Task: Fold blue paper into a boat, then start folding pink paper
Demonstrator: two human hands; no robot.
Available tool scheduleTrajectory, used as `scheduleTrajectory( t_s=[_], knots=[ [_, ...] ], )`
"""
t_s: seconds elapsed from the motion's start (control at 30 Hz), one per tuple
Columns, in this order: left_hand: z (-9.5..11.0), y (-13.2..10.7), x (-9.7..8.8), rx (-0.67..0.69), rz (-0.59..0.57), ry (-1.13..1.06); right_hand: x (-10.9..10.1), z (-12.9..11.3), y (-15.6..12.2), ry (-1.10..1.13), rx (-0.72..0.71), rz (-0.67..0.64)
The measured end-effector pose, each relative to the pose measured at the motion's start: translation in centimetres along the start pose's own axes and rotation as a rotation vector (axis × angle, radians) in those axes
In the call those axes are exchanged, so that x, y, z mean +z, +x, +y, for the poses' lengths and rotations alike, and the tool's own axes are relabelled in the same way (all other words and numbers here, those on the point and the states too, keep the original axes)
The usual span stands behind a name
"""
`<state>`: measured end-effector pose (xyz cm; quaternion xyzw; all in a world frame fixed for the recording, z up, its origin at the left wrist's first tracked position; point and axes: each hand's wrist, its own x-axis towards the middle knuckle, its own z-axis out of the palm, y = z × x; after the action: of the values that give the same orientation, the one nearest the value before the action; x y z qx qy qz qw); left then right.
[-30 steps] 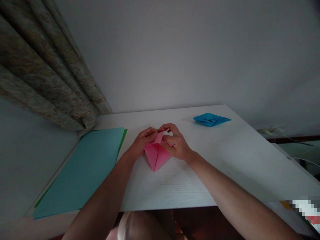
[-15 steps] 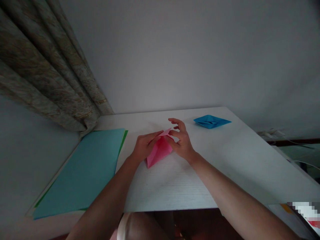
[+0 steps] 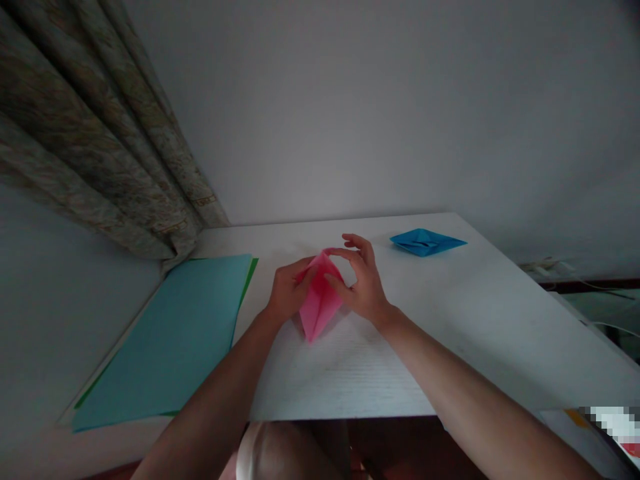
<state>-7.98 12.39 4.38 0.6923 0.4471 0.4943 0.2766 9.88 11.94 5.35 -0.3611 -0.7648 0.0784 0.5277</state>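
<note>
Between my hands is a folded sheet of pink paper (image 3: 319, 308), roughly diamond-shaped, with one point towards me and a crease down its middle. My left hand (image 3: 291, 288) grips its left side, thumb on top and fingers partly hidden behind it. At the right side, my right hand (image 3: 363, 280) pinches the paper between thumb and index finger near the upper edge, the other fingers raised. A folded blue paper boat (image 3: 425, 243) rests on the white table (image 3: 340, 387) at the back right, apart from both hands.
On the left of the table lies a stack of large light-blue and green paper sheets (image 3: 170, 333). A patterned curtain (image 3: 150, 187) hangs at the back left corner. The wall (image 3: 350, 120) rises behind the table's far edge.
The pink paper's top flap has swung up and back, so the sheet now shows as an opened diamond with its point nearer me. My right thumb and index finger have spread farther apart.
</note>
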Motion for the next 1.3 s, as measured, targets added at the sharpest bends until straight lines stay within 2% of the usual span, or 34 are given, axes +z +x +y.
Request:
scheduleTrajectory(
  t_s=[0.07,0.13,0.23,0.33,0.43,0.53,0.63,0.73,0.83,0.9,1.0,1.2,1.27,1.3],
  knots=[
    [0.2,0.3,-0.2,-0.064,0.095,-0.084,-0.7,-1.0,0.1,-0.027,-0.081,-0.099],
    [0.2,0.6,-0.5,-0.113,0.158,-0.194,-1.4,-1.9,0.3,-0.026,-0.223,-0.28],
    [0.0,0.9,-0.9,-0.169,0.145,-0.356,-2.4,-3.0,0.6,0.014,-0.36,-0.483],
    [-0.4,1.0,-1.1,-0.243,0.106,-0.508,-2.9,-3.5,0.7,0.049,-0.372,-0.522],
    [-0.5,0.9,-1.1,-0.342,0.096,-0.629,-3.2,-3.6,0.5,0.065,-0.404,-0.46],
    [-0.1,1.0,-1.1,-0.397,0.062,-0.733,-3.1,-3.5,0.5,0.097,-0.386,-0.293],
    [0.5,1.0,-1.2,-0.386,0.007,-0.846,-2.7,-2.9,0.6,0.176,-0.252,-0.031],
    [0.9,0.8,-1.4,-0.342,-0.05,-0.977,-2.2,-2.1,0.8,0.258,-0.059,0.23],
    [0.9,0.7,-1.2,-0.285,-0.139,-1.021,-1.8,-1.4,0.8,0.307,0.146,0.366],
    [0.7,0.6,-0.9,-0.283,-0.172,-0.965,-1.8,-1.1,0.8,0.334,0.24,0.386],
    [0.7,0.7,-0.5,-0.319,-0.134,-0.883,-1.8,-0.6,0.6,0.36,0.3,0.339],
    [0.2,0.9,-0.1,-0.372,-0.104,-0.769,-2.0,-0.7,0.4,0.386,0.188,0.118],
    [-0.2,0.9,0.0,-0.326,-0.068,-0.68,-2.0,-0.9,0.5,0.386,0.157,0.06],
    [-0.4,0.8,0.0,-0.262,-0.029,-0.617,-1.9,-1.0,0.5,0.383,0.151,0.046]
  ],
)
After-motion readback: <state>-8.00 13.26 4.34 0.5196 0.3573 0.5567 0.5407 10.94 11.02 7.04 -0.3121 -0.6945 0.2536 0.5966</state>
